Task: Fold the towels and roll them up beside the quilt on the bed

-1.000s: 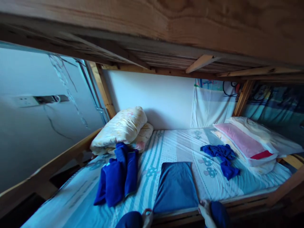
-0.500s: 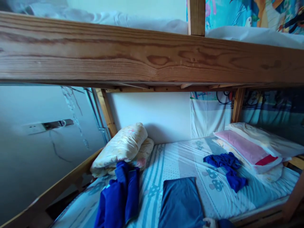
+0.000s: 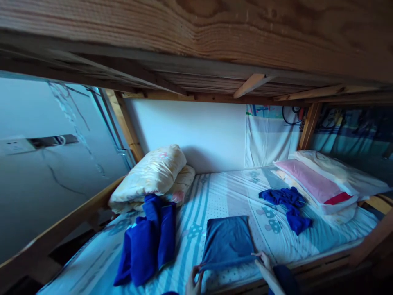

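Observation:
A grey-blue piece of folded cloth (image 3: 227, 239), perhaps a garment, lies flat near the front of the lower bunk. My left hand (image 3: 194, 281) pinches its near left corner between thumb and fingers. At the near right corner, my right hand (image 3: 264, 261) is closed on the same cloth. The near edge runs between both hands and looks folded over or slightly raised. To the left lies a bright blue garment (image 3: 144, 250) with sleeves. A crumpled blue garment (image 3: 290, 205) rests on the right side of the mattress.
A rolled floral quilt (image 3: 150, 174) sits at the back left of the patterned sheet (image 3: 215, 196). Stacked pillows (image 3: 319, 180) lie at the right. Overhead runs the upper bunk's thick wooden beam (image 3: 196, 32). A wooden post (image 3: 368, 241) stands at the front right.
The view has tipped downward and nearer the bed. Both hands now show at the cloth's near corners, and its near edge has come up the bed, so the cloth looks shorter.

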### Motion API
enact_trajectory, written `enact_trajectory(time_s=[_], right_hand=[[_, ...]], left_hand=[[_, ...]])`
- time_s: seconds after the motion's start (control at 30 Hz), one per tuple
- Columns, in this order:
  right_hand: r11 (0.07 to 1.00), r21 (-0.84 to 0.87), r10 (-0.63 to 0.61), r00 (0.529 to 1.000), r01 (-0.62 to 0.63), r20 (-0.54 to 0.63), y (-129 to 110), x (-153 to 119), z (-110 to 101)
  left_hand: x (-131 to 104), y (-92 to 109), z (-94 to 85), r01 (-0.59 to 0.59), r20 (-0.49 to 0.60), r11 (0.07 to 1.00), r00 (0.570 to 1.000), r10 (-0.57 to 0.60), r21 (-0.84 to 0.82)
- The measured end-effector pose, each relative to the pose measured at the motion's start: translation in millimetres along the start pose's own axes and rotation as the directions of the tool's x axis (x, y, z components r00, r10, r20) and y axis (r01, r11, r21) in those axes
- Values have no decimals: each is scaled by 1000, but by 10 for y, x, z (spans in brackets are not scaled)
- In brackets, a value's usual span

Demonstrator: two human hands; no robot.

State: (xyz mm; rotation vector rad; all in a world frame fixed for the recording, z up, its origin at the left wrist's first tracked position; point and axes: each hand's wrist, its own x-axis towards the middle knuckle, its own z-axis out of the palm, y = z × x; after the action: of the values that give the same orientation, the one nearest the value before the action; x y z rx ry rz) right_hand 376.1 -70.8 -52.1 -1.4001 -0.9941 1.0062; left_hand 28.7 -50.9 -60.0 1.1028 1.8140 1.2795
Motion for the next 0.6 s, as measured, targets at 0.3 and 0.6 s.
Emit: enact_trajectory(time_s=[0.3, 0.6], right_hand=[[962, -261, -78, 996, 84, 33, -55, -17, 4], [903, -429, -1, 1000, 3, 7, 119, -19, 36]], left_hand=[[-21, -243, 14, -71, 86, 997, 994, 71, 1], [175, -449, 64, 16, 50, 970, 998, -29, 242]])
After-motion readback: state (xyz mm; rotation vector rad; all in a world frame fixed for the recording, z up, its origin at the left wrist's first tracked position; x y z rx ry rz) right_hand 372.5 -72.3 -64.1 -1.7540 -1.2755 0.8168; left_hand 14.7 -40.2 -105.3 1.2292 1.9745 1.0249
